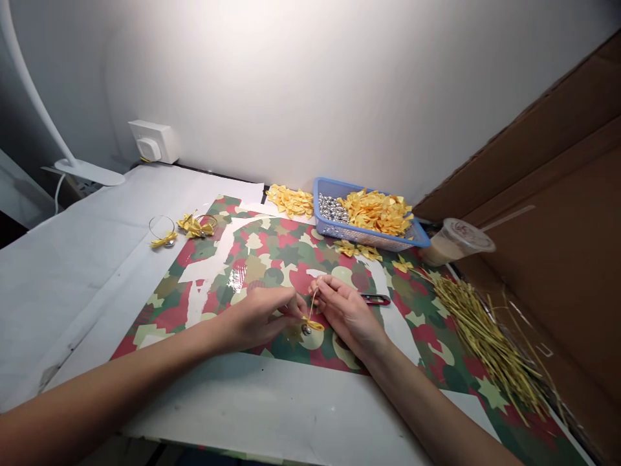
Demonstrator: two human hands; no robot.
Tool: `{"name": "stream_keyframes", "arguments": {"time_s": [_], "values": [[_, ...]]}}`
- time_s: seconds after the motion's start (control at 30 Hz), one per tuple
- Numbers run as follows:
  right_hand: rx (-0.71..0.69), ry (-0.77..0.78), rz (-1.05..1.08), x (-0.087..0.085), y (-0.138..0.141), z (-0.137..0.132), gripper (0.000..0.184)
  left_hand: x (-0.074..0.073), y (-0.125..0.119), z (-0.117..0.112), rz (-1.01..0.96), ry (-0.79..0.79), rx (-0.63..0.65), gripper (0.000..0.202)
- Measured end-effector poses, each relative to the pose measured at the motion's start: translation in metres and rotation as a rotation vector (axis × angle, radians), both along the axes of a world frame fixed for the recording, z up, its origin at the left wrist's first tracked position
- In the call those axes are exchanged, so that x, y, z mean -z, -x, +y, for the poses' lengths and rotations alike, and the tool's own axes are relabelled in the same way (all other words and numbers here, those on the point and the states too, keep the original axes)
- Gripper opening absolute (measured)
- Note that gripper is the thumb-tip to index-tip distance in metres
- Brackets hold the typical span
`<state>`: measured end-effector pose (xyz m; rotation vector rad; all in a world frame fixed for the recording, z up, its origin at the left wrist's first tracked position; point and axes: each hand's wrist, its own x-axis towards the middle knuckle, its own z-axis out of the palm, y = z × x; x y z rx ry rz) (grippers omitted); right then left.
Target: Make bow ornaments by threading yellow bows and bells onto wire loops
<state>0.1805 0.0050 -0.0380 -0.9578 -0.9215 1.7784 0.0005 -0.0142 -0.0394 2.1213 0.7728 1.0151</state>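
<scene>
My left hand (269, 314) is closed, its fingertips pinching one side of a small yellow ribbon bow (315, 325). A round silver bell (306, 329) hangs at the bow's underside. From the bow a thin yellowish tie strip (312, 303) runs up to my right hand (347, 312), whose thumb and forefinger are pressed together on its upper end. Both hands are over the camouflage-like patterned sheet (272, 252). Partly hidden behind my right hand lies a dark tool with a looped red-and-black handle (377, 299).
A blue basket (373, 241) holds silver bells and yellow bows. Loose yellow bows (291, 200) lie beside it. Finished-looking rings with bows (163, 239) lie left. At right are a bundle of yellow-green ties (485, 343), a lidded cup (456, 243) and cardboard (548, 168). A lamp (90, 171) stands left.
</scene>
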Motion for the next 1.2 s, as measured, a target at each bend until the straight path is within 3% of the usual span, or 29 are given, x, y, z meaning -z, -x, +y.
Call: {"name": "stream_keyframes", "arguments": {"time_s": [0.37,0.67,1.2], "values": [[0.069,0.064,0.027,0.0025,-0.0019,0.0033,0.035,0.0011,-0.0006,0.0014,-0.023,0.029,-0.009,0.013],[0.124,0.067,0.033,0.0045,-0.0052,0.0063,0.035,-0.0059,-0.0007,-0.0009,-0.003,0.103,-0.007,0.012],[0.189,0.054,0.057,0.0039,-0.0037,0.0057,0.037,-0.0052,-0.0017,-0.0020,-0.056,0.203,0.046,0.011]]}}
